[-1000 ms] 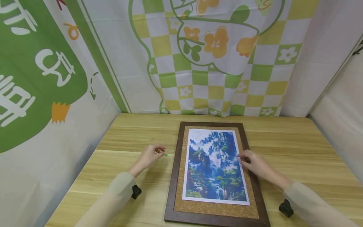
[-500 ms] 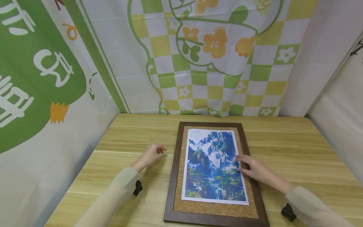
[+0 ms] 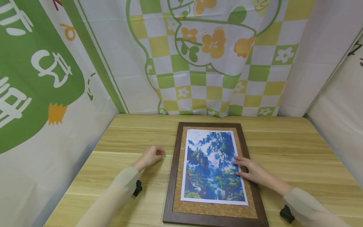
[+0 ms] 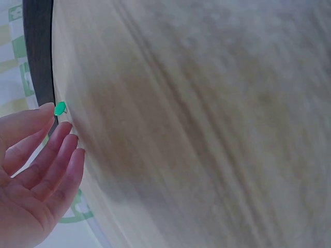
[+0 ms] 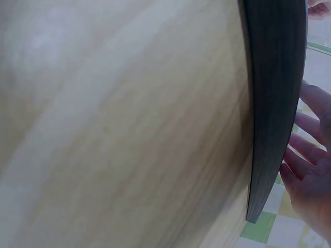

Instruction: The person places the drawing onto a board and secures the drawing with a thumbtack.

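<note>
Left of the framed cork board [image 3: 215, 209], my left hand [image 3: 149, 155] pinches a green thumbtack [image 4: 60, 108] at its fingertips, above the table. Its flat green head and short metal pin show in the left wrist view, the other fingers loosely bent below. A landscape print [image 3: 211, 167] with white margins lies on the cork inside the dark brown frame [image 3: 173, 176]. My right hand [image 3: 252, 171] reaches over the frame's right side, thumb and fingers spread, fingertips resting at the print's right edge. The right wrist view shows this hand beyond the frame's edge.
The board lies flat on a wood-grain table [image 3: 289, 151]. Behind the table hangs a checkered, flowered cloth [image 3: 211, 91], with a printed green and white cloth [image 3: 39, 82] at the left. Black wrist mounts [image 3: 137, 188] sit under both sleeves.
My right thumb and fingers have spread apart and slid slightly left and nearer me along the print's edge. The left hand has kept its place with the thumbtack, its green head more visible.
</note>
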A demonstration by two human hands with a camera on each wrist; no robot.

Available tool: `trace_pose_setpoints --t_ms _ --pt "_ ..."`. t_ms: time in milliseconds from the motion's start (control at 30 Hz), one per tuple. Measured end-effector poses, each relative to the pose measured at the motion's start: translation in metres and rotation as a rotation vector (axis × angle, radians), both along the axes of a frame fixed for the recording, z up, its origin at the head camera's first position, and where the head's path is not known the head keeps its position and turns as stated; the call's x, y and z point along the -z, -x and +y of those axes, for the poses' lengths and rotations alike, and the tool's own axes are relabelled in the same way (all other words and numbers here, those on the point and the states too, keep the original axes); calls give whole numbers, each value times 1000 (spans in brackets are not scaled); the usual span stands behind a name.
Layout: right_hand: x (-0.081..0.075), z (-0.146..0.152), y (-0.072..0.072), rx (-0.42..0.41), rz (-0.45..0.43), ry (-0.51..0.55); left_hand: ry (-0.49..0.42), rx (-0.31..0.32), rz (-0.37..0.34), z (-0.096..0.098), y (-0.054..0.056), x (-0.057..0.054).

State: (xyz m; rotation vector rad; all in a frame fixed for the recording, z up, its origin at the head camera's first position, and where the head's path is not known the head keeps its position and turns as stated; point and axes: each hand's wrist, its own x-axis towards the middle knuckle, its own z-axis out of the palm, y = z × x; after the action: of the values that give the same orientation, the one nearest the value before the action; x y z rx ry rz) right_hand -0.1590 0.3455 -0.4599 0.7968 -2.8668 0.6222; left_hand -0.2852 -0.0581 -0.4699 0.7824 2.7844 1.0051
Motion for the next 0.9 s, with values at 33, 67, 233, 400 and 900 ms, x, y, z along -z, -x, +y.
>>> trace_pose_setpoints --t_ms 33,67,233,400,900 --pt "0 0 0 3 -9 3 1 -3 0 1 0 0" --pt "0 0 -1 6 -19 8 1 -7 -6 1 0 1" --pt "1 1 -2 10 -30 24 12 -17 -8 3 2 4" --pt "2 2 -2 28 -55 25 15 -12 -11 4 3 6" --pt "2 1 -2 21 -69 61 22 -40 -45 5 5 6"
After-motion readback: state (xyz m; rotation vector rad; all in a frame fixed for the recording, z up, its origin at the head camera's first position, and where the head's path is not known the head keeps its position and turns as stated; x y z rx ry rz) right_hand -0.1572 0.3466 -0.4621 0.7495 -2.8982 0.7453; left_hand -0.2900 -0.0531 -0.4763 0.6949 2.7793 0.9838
